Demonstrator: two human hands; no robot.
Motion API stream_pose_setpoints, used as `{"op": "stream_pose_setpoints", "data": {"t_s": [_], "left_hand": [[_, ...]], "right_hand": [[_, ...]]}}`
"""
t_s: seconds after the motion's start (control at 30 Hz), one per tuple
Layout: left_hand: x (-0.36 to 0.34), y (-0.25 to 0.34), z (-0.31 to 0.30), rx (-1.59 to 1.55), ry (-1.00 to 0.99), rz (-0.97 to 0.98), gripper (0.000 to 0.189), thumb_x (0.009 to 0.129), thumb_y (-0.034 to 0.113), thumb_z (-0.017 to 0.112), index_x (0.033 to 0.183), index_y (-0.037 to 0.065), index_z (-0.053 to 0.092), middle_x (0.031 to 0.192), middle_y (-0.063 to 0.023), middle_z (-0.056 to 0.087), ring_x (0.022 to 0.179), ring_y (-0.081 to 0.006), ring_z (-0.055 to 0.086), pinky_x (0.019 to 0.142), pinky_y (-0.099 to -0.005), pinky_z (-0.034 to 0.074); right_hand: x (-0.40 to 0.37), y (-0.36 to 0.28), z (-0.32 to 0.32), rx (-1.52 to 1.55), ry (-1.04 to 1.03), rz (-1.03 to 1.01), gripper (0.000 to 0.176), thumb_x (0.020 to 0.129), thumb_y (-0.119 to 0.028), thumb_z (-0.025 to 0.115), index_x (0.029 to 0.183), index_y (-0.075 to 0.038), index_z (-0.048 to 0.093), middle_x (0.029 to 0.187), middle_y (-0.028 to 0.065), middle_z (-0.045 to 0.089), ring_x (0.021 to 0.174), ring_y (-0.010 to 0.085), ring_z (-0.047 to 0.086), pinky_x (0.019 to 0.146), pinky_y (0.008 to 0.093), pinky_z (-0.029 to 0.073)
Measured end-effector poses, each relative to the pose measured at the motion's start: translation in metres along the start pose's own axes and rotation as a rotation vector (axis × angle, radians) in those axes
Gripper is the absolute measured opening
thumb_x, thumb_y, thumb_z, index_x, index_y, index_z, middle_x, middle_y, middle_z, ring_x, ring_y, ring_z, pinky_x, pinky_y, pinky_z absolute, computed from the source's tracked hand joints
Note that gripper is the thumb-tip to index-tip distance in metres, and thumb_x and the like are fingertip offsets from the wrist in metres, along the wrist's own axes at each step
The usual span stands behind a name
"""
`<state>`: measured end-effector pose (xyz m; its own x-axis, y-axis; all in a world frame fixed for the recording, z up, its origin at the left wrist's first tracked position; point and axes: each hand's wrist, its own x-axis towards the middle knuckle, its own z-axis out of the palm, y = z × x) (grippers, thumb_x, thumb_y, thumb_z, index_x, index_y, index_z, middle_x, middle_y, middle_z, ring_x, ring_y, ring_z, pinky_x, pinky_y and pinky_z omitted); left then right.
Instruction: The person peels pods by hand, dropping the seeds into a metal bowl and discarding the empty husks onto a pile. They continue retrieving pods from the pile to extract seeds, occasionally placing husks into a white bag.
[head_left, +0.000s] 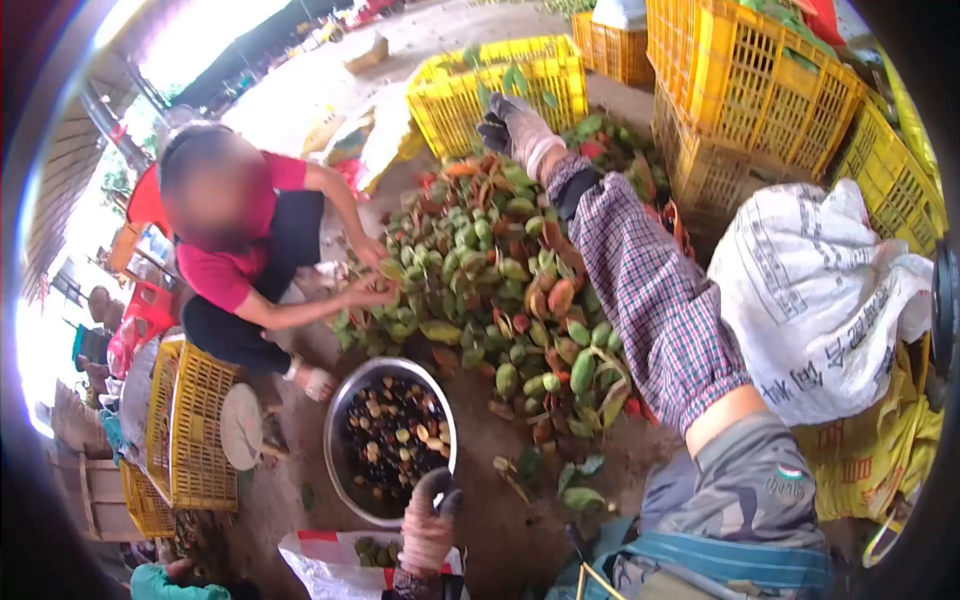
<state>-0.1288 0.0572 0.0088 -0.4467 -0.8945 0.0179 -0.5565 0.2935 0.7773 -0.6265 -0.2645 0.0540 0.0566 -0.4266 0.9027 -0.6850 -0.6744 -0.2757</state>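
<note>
Work surface: bare grey-brown floor (460,440), in a cluttered, bright work area. A co-worker (225,230) in a red shirt sits at left of frame, both hands at the pile edge; a round stool (241,427) stands below.

Orientation: the heap of green and reddish-brown oval fruits (507,380) occupies the frame center. Long axes are mixed: one green fruit (583,370) at the lower right of the heap lies nearly vertical in frame; another (440,331), near its lower left, lies roughly horizontal. I cannot tell stem end from tip.

Containers: the metal basin (333,455), lower center-left, holds pale, brown and dark round pieces. The open red-and-white bag (310,565) at bottom holds a few green fruits. The yellow plastic crate (432,110) at upper center shows leaves along its rim. Stacked crates (760,80) fill the upper right, above a white woven sack (800,300).

Grip: my left hand (428,530), gloved, is beside the basin's lower rim, finger and thumb narrowly spaced; a small pale spot shows there, too small to identify. My right hand (520,130), gloved, reaches to the crate's lower right area; I cannot tell its grip or contents
</note>
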Motion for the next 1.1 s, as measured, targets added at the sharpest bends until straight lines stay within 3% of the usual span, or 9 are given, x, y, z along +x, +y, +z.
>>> {"op": "stream_pose_setpoints", "data": {"t_s": [0.07,0.17,0.33,0.5,0.63,0.8,0.87,0.93,1.1], "left_hand": [[-0.001,-0.004,0.004,-0.305,-0.081,-0.257,0.037,0.085,0.004,0.065,0.120,0.003,0.054,0.108,-0.0106,0.063,0.094,-0.0182,0.062,0.082,-0.0301,0.050],[-0.008,-0.012,0.012,-0.176,-0.188,-0.192,0.038,0.085,0.003,0.065,0.121,0.003,0.053,0.108,-0.0108,0.063,0.100,-0.0187,0.061,0.086,-0.0300,0.049],[-0.005,-0.017,0.022,0.049,-0.421,-0.104,0.039,0.083,0.017,0.068,0.118,0.007,0.054,0.106,-0.0147,0.061,0.098,-0.0315,0.059,0.082,-0.0387,0.048],[-0.004,-0.022,0.033,0.070,-0.430,-0.036,0.040,0.082,0.026,0.067,0.117,0.009,0.055,0.104,-0.0168,0.061,0.096,-0.0371,0.058,0.083,-0.0443,0.046],[0.000,-0.016,0.031,0.209,-0.483,-0.012,0.042,0.082,0.025,0.066,0.118,0.009,0.054,0.105,-0.0167,0.061,0.097,-0.0379,0.057,0.085,-0.0446,0.045],[-0.002,-0.015,0.028,0.232,-0.503,-0.011,0.042,0.083,0.026,0.066,0.119,0.009,0.053,0.107,-0.0164,0.061,0.099,-0.0372,0.057,0.086,-0.0450,0.045],[-0.003,-0.013,0.028,0.252,-0.502,-0.006,0.042,0.083,0.027,0.066,0.119,0.009,0.053,0.106,-0.0162,0.061,0.100,-0.0369,0.057,0.086,-0.0450,0.044],[-0.004,-0.014,0.028,0.192,-0.441,0.014,0.038,0.083,0.017,0.066,0.118,0.007,0.054,0.104,-0.0141,0.062,0.097,-0.0308,0.059,0.084,-0.0393,0.047],[0.000,-0.001,0.027,-0.246,-0.235,-0.213,0.031,0.087,0.006,0.062,0.118,0.005,0.054,0.100,-0.0108,0.062,0.093,-0.0183,0.062,0.079,-0.0287,0.049]], "right_hand": [[-0.039,0.013,0.005,0.187,-0.066,0.223,0.025,0.092,-0.032,0.058,0.101,-0.008,0.058,0.086,0.0054,0.063,0.078,0.0189,0.063,0.071,0.0320,0.052],[-0.119,-0.030,0.013,-0.306,-0.368,0.913,0.043,0.088,-0.041,0.059,0.115,-0.008,0.060,0.091,0.0153,0.065,0.090,0.0287,0.063,0.083,0.0346,0.048],[-0.171,-0.092,0.016,-0.960,-1.033,0.598,0.048,0.082,-0.052,0.058,0.115,-0.018,0.061,0.124,0.0102,0.053,0.117,0.0285,0.047,0.097,0.0470,0.031],[-0.201,-0.117,0.028,-0.979,-1.187,0.385,0.034,0.086,-0.044,0.053,0.096,-0.016,0.070,0.108,0.0088,0.062,0.103,0.0313,0.053,0.082,0.0444,0.040],[-0.172,-0.141,0.006,-0.772,-1.462,0.420,0.041,0.082,-0.048,0.057,0.105,-0.015,0.066,0.100,0.0103,0.065,0.101,0.0340,0.057,0.076,0.0448,0.050],[-0.189,-0.154,0.000,-0.609,-1.345,0.467,0.039,0.077,-0.036,0.069,0.107,-0.012,0.064,0.102,0.0144,0.067,0.095,0.0314,0.065,0.081,0.0446,0.051],[-0.182,-0.155,0.000,-0.606,-1.457,0.666,0.033,0.083,-0.035,0.061,0.105,-0.010,0.059,0.088,0.0126,0.065,0.085,0.0313,0.064,0.072,0.0467,0.050],[-0.183,-0.149,-0.005,-0.486,-1.459,0.545,0.028,0.087,-0.034,0.057,0.100,-0.009,0.058,0.084,0.0147,0.065,0.080,0.0340,0.064,0.066,0.0444,0.050],[-0.151,-0.181,-0.008,0.236,-1.244,0.953,0.027,0.090,-0.033,0.054,0.098,-0.007,0.058,0.077,0.0092,0.062,0.071,0.0206,0.063,0.061,0.0346,0.050]]}}
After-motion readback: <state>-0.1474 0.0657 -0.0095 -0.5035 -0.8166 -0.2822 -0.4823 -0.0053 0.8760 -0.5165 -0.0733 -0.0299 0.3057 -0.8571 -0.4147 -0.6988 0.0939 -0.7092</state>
